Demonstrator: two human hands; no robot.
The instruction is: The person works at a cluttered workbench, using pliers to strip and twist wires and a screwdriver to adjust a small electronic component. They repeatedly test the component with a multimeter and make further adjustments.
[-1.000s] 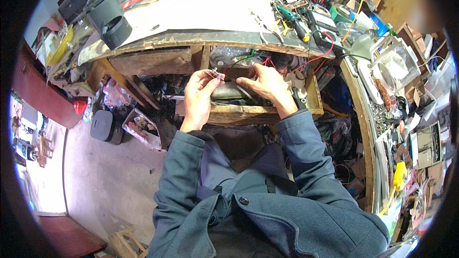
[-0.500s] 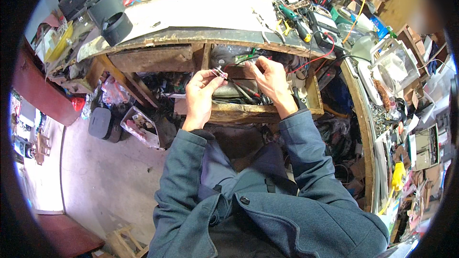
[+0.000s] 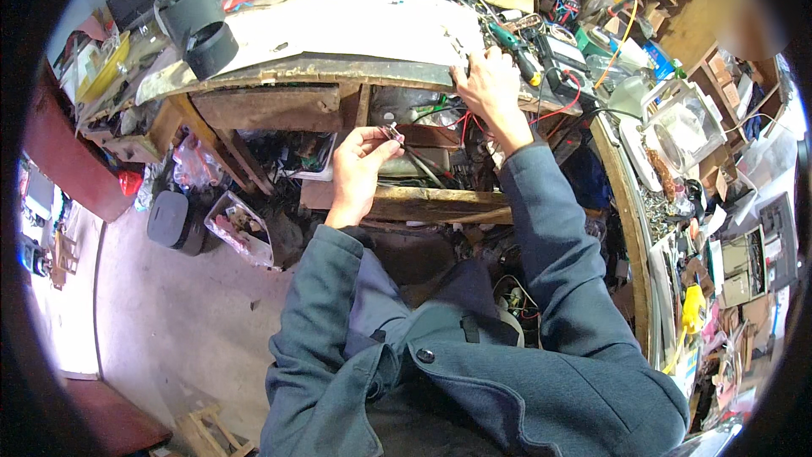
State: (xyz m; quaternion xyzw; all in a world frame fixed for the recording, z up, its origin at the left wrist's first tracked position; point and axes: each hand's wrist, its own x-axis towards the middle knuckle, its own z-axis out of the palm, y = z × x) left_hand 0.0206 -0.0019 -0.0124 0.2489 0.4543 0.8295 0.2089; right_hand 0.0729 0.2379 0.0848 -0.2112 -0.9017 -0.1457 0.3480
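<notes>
My left hand is closed, pinching a small metal part between thumb and fingertips above the drawer. Thin wires run near this part; its exact kind is too small to make out. My right hand reaches over the front edge of the bench top, thumb and fingers apart, among the hand tools lying there. It largely covers the spot where pliers lie, and no tool shows lifted in it. Under my hands the wooden drawer stands pulled out, holding cables and plastic bags.
The workbench has a pale, brightly lit top. A green-handled screwdriver and a meter with red leads lie to the right. Dark grey cylinders stand at the left. A grey bin is on the floor.
My right hand has moved up and away from the drawer onto the bench top by the pliers. My left hand still holds the small metal part in about the same place.
</notes>
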